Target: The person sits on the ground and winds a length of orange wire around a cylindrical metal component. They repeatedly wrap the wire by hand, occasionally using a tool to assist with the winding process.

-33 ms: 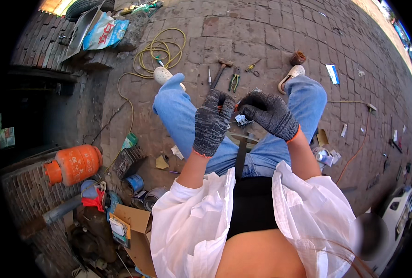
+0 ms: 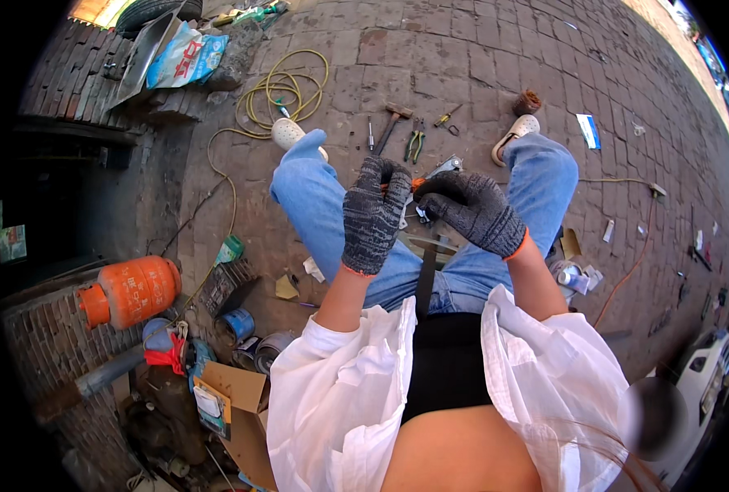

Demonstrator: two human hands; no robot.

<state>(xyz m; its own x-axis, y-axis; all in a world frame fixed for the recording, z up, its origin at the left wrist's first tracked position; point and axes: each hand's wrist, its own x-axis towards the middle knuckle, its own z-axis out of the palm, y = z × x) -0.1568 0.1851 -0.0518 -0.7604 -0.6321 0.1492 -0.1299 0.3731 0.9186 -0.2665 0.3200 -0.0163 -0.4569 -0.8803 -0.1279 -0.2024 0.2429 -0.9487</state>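
Observation:
Both my hands wear dark grey knit gloves with orange cuffs, close together above the gap between my knees. My left hand (image 2: 372, 215) has its fingers curled round a thin orange piece (image 2: 417, 184), partly hidden by the gloves. The other end of that piece meets the bent fingers of my right hand (image 2: 475, 211); its kind does not show. Just past the right fingers is a silver metal part (image 2: 446, 167); whether I hold it is unclear. Farther out on the bricks lie a hammer (image 2: 393, 125), green-handled pliers (image 2: 415, 141) and a slim screwdriver-like tool (image 2: 371, 133).
A yellow hose (image 2: 276, 92) lies coiled beyond my left foot. At left an orange gas cylinder (image 2: 139, 291) lies on its side near several cans and an open cardboard box (image 2: 237, 402). A rusty cylinder (image 2: 526, 102) stands by my right shoe (image 2: 518, 131). An orange cord runs at right.
My right hand has turned and shifted slightly nearer to me and left. The silver metal part beyond its fingers shows more now, as does the orange piece. My left hand has barely moved.

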